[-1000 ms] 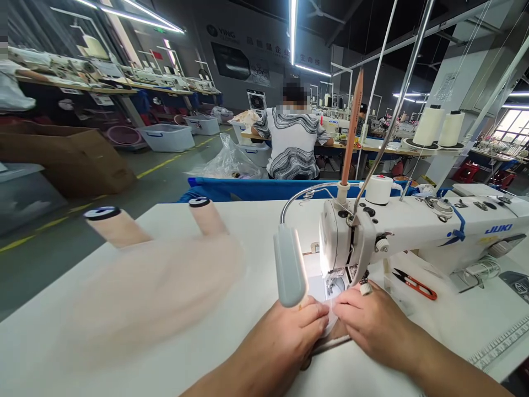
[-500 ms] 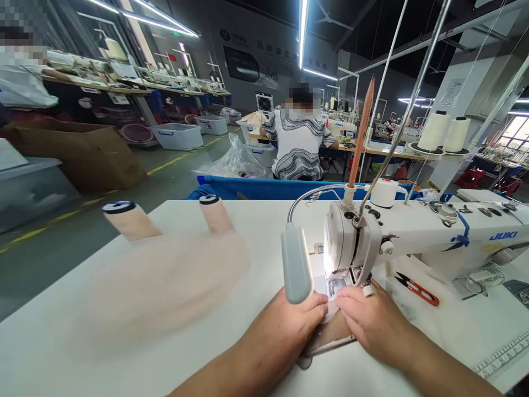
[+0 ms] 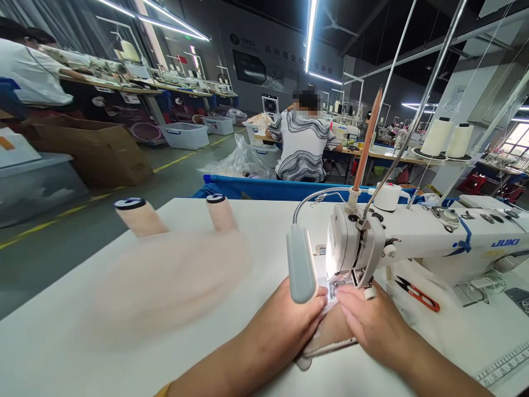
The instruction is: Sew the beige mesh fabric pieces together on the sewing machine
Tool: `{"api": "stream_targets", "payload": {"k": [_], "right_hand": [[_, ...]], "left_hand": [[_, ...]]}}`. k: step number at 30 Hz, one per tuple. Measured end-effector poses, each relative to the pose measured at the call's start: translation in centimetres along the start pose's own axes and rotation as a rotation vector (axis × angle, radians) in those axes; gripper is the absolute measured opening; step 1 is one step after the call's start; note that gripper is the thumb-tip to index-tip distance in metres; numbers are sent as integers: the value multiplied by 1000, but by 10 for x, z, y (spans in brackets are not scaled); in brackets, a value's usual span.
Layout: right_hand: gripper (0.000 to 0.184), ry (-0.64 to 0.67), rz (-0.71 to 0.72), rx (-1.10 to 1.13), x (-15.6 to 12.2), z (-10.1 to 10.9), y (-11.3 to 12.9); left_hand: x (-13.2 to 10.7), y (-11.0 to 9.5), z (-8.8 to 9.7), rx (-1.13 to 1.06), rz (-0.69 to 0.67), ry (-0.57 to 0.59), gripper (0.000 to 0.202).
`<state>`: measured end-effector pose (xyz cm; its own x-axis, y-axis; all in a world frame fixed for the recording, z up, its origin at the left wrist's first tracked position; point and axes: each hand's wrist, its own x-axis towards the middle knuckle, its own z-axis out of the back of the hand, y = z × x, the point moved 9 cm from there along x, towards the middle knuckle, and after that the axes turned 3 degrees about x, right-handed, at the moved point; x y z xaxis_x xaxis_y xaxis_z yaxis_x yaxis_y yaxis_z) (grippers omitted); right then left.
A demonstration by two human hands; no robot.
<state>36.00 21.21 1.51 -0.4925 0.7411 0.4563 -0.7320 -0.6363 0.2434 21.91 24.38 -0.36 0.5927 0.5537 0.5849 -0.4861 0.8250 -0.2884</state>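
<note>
At the needle of a white sewing machine (image 3: 349, 237), my left hand (image 3: 291, 314) is closed with thumb and fingertips pressed on a thin, pale sheer fabric (image 3: 329, 307). My right hand (image 3: 374, 317) faces it from the other side, its fingers together on the same fabric just beside the presser foot (image 3: 334, 285). Only a small strip of cloth shows between the hands. A grey lamp (image 3: 301, 267) partly covers the back of my left hand. Sheer beige fabric (image 3: 173, 281) lies blurred on the table to the left.
Two peach thread cones (image 3: 142, 218) stand behind the beige fabric. Red-handled thread snips (image 3: 418, 294) lie right of the needle, near a clear ruler (image 3: 506, 358). A blue cloth trough (image 3: 256, 188) runs along the table's far edge. A person (image 3: 303, 140) sits beyond it.
The camera view has shifted slightly, so the scene sits a little further right. Both hands stay at the needle, with hardly any visible movement of the fabric.
</note>
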Motion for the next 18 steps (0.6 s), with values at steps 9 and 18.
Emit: {"api": "stream_targets", "payload": {"k": [9, 18], "right_hand": [[26, -155, -15, -143, 0, 26, -18], [21, 175, 68, -53, 1, 1, -5]], "left_hand": [[16, -15, 31, 125, 32, 114, 42], [10, -7, 25, 127, 15, 56, 32]]}}
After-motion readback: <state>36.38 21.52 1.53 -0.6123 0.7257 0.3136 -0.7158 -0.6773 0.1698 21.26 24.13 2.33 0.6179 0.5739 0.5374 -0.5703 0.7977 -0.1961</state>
